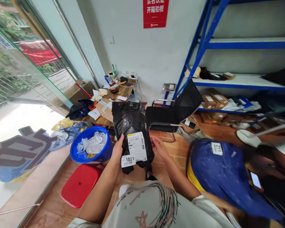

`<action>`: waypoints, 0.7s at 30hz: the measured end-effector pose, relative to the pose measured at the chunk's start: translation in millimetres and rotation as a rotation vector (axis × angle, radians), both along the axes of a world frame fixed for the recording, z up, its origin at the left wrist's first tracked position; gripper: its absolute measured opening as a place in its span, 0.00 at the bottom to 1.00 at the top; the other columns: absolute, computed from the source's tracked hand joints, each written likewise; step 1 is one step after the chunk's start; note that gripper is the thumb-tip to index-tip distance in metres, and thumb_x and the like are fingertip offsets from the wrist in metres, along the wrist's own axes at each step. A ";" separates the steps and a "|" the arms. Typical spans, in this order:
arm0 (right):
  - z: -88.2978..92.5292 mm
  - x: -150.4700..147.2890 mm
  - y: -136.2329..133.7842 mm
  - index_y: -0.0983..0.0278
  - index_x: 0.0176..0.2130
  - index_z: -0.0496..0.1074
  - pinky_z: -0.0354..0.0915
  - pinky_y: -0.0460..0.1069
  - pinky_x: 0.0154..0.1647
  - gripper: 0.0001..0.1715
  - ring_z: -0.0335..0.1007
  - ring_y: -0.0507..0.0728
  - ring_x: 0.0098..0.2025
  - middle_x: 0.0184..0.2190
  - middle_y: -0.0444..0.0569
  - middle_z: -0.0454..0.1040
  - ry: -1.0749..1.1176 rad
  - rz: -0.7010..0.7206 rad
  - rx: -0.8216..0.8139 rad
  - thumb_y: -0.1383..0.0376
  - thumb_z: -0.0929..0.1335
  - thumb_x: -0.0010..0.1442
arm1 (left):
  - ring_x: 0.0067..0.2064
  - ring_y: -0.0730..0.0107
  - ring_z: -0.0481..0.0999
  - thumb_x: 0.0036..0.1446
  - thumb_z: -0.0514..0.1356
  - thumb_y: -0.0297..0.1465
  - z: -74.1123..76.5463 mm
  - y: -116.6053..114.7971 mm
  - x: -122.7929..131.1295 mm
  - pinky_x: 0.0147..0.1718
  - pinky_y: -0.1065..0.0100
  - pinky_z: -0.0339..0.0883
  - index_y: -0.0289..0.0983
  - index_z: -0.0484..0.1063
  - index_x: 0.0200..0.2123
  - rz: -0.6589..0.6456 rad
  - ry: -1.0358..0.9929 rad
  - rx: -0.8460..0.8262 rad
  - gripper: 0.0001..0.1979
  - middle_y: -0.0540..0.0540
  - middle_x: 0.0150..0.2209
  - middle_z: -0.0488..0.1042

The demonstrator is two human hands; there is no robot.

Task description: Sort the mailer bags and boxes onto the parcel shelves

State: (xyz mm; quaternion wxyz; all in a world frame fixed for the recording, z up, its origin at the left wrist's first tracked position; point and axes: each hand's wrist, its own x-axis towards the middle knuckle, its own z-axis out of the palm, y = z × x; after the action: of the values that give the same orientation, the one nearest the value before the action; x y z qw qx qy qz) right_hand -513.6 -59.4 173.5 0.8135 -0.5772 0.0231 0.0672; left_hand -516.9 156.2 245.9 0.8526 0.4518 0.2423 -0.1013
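Both my hands hold up a black plastic parcel bag in front of me. My left hand grips its lower left edge, thumb beside a small white sticker reading 1021. My right hand grips the lower right edge, fingers curled behind the bag. A white shipping label with a barcode sits on the bag's lower half.
A blue bin of crumpled paper stands to the left, over a red stool. A large blue sack lies at right. A cluttered wooden desk, a black chair and blue shelving with parcels stand behind.
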 end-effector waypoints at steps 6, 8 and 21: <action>-6.8 226.1 34.1 0.60 0.45 0.75 0.63 0.48 0.36 0.29 0.71 0.54 0.36 0.37 0.47 0.78 0.001 0.211 0.019 0.42 0.65 0.59 | 0.41 0.55 0.81 0.59 0.61 0.43 33.5 20.6 172.3 0.45 0.57 0.75 0.30 0.74 0.51 0.217 0.142 -0.007 0.25 0.38 0.40 0.80; -13.1 292.0 57.4 0.60 0.44 0.75 0.63 0.48 0.36 0.29 0.71 0.54 0.35 0.35 0.47 0.77 0.036 0.254 0.005 0.42 0.66 0.57 | 0.39 0.54 0.81 0.60 0.60 0.42 42.8 37.3 223.9 0.44 0.56 0.76 0.30 0.73 0.52 0.290 0.154 -0.022 0.23 0.38 0.39 0.81; -68.6 585.3 168.6 0.62 0.40 0.75 0.66 0.49 0.34 0.30 0.72 0.53 0.31 0.31 0.48 0.78 0.211 0.219 -0.084 0.42 0.70 0.49 | 0.45 0.53 0.80 0.64 0.55 0.42 32.0 173.3 495.3 0.47 0.54 0.74 0.32 0.68 0.58 0.448 0.158 -0.196 0.26 0.36 0.43 0.79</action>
State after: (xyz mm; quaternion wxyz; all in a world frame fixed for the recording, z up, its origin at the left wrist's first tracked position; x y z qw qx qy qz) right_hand 71.7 109.2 104.9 0.7696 -0.5994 0.0481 0.2146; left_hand -21.6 329.5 277.9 0.8719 0.2927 0.3912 0.0322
